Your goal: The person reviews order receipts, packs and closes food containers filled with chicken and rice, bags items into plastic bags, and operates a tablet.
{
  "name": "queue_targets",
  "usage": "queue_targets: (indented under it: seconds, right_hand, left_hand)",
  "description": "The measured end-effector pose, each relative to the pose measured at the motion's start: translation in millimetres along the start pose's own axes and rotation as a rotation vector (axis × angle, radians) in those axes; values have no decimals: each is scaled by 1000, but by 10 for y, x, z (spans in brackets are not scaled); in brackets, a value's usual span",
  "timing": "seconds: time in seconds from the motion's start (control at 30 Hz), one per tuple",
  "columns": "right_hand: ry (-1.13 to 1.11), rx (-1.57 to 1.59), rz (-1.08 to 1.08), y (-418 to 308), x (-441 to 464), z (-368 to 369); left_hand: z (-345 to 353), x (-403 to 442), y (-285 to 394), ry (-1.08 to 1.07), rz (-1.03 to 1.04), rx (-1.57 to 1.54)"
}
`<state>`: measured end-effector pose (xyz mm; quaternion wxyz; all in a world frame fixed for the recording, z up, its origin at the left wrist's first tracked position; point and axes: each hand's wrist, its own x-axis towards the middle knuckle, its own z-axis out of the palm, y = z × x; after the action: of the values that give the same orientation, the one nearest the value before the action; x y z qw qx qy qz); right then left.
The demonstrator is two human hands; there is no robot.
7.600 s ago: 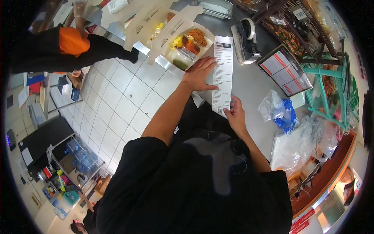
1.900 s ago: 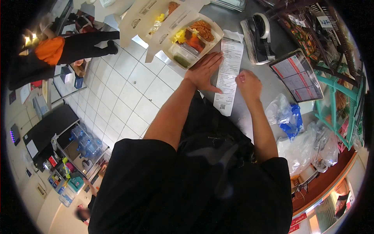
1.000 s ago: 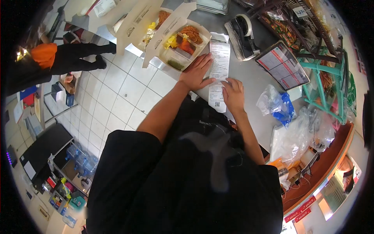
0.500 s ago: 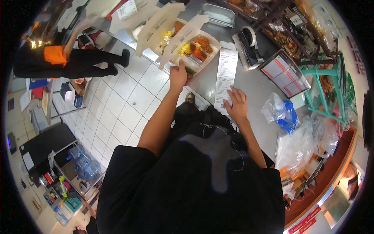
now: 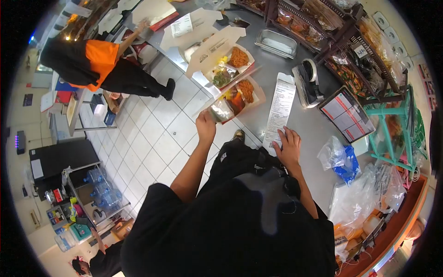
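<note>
My left hand (image 5: pixel 206 128) grips the near corner of an open cardboard meal box (image 5: pixel 255 98) at the counter's edge. Fried chicken (image 5: pixel 245 89), yellow pieces and a clear-wrapped portion lie in it. Its lid appears almost edge-on. Just behind stands a second open meal box (image 5: pixel 249 63) with fried chicken, its lid raised. My right hand (image 5: pixel 289 147) rests with fingers spread on the lower end of a long printed receipt (image 5: pixel 280 104), which lies flat on the metal counter (image 5: pixel 258 122).
A tape dispenser (image 5: pixel 308 85), a metal tray (image 5: pixel 276 44) and a framed red-and-white sheet (image 5: pixel 347 113) stand beyond the receipt. Plastic bags (image 5: pixel 355 189) lie at right, near a teal rack (image 5: pixel 392 120). At left, a person in orange and black (image 5: pixel 101 62) reaches toward another box.
The near meal box has shifted toward me and its lid has tilted, exposing more of the box behind. My right hand stays on the receipt. The view has shifted.
</note>
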<state>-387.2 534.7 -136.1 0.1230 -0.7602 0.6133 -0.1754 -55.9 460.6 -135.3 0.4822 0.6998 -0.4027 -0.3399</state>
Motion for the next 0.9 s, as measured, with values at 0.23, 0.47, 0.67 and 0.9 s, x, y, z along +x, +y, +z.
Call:
queue_targets:
  seconds: [0.23, 0.47, 0.67, 0.9]
  right_hand:
    - [49, -48, 31, 4, -7, -24]
    - [538, 0, 247, 382, -396, -244]
    - [486, 106, 192, 397, -31, -745]
    - [646, 210, 242, 296, 379, -870]
  left_hand:
    - [243, -202, 575, -339, -72, -53]
    - [1209, -134, 396, -628, 320, 359]
    - [1307, -134, 481, -605, 285, 354]
    - [1008, -314, 714, -294, 167, -64]
